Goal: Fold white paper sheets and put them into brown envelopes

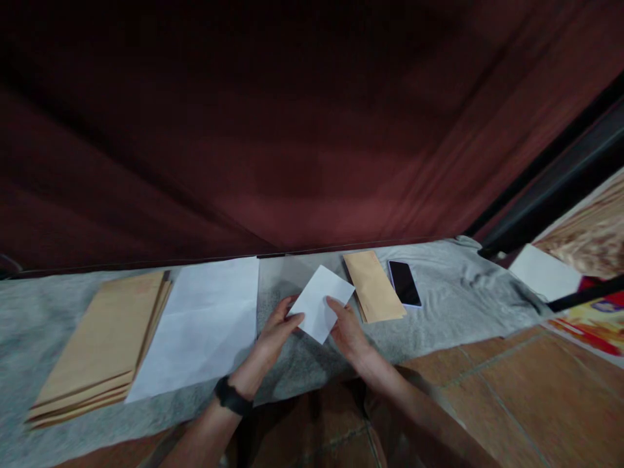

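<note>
A small white folded paper [318, 300] is held between my two hands, tilted like a diamond above the grey cloth. My left hand [280, 326] pinches its left corner, thumb on top and fingers beneath. On the right side, my right hand [347, 327] grips it with the thumb pressed on its face and the other fingers underneath. Just right of the paper lies a small stack of brown envelopes [375, 286]. To the left, large white sheets [207, 325] lie flat with a crease across them.
A pile of large brown envelopes [104, 341] lies at the far left of the grey cloth [453, 292]. A phone [404, 283] rests beyond the small envelopes. Dark red fabric [312, 162] rises behind. Tiled floor [531, 390] shows in front, and a white box [543, 273] stands far right.
</note>
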`<action>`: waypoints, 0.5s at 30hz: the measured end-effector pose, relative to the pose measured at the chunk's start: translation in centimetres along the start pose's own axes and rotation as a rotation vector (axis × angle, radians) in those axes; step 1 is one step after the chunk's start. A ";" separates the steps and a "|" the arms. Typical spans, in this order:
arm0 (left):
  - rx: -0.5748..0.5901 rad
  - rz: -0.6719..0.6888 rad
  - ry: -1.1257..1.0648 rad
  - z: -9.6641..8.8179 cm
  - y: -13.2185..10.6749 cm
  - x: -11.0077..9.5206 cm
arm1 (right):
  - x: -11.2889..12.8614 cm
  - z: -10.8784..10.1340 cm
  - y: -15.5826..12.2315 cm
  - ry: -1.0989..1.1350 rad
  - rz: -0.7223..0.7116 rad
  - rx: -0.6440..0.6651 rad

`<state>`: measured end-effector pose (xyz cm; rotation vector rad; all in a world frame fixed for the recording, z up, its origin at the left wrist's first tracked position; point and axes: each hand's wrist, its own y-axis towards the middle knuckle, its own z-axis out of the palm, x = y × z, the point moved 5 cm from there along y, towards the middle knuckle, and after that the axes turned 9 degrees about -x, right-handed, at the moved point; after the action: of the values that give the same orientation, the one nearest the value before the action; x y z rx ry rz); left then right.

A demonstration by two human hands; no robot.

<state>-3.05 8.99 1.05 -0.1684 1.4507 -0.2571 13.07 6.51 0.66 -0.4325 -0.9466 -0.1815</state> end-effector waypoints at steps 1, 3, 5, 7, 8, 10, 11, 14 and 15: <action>-0.008 0.024 0.058 -0.2 0.3 0.0 | -0.1 -0.4 0.2 0.008 0.022 -0.012; -0.018 0.067 0.177 -1.0 1.0 0.0 | 0.2 -1.5 0.9 -0.040 0.026 -0.062; 0.018 0.108 0.251 -1.6 1.9 -0.1 | 0.8 -2.9 1.9 -0.218 -0.005 -0.119; 0.046 0.152 0.294 -2.3 2.7 -0.1 | 1.1 -3.8 2.7 -0.499 -0.031 -0.091; 0.040 0.184 0.323 -2.6 3.0 -0.2 | 1.1 -4.1 3.0 -0.596 -0.032 -0.069; -0.027 0.284 0.439 -3.2 3.5 -0.5 | 0.9 -4.6 3.3 -0.729 -0.023 -0.029; -0.071 0.338 0.509 -3.3 3.6 -0.7 | 0.8 -4.7 3.3 -0.771 -0.018 -0.018; -0.184 0.486 0.665 -3.0 3.2 -1.0 | 0.6 -5.0 3.0 -0.912 -0.017 -0.003; -0.201 0.555 0.718 -2.4 2.7 -1.0 | 0.7 -5.0 2.9 -0.957 -0.023 0.001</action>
<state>-5.35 11.93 0.98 0.1905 2.1663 0.3214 18.17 6.91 -2.15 -0.5129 -1.8892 0.0208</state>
